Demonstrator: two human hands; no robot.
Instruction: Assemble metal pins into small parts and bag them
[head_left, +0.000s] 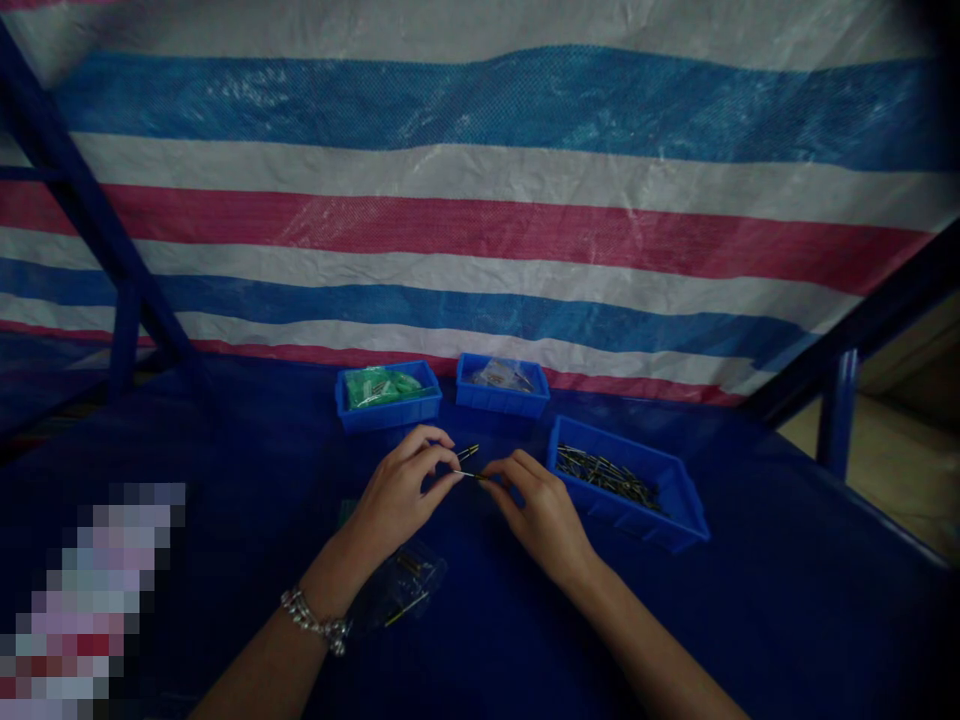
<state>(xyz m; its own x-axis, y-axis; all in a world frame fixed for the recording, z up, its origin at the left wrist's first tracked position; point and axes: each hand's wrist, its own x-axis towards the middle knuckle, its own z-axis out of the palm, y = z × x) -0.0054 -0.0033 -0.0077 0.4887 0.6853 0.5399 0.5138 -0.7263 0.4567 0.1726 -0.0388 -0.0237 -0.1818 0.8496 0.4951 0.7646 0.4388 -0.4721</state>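
My left hand [412,480] is closed, pinching the pale end of a thin rod [471,475] between thumb and fingers. The rod's dark end is gripped by the fingertips of my right hand [534,500], so both hands meet on the same piece. Just beyond the left fingertips shows a second slim piece, black with gold bands [469,452]; whether the left fingers hold it or it lies behind them, I cannot tell. Below the left wrist lies a clear plastic bag [420,575] with small gold and black pieces in or on it.
Right of my hands stands a blue bin [686,500] of many thin dark rods [607,475]. Two smaller blue bins stand farther back, one with green packets [382,387], one with clear bags [506,375]. A striped sheet [480,230] hangs behind the blue tabletop [262,480].
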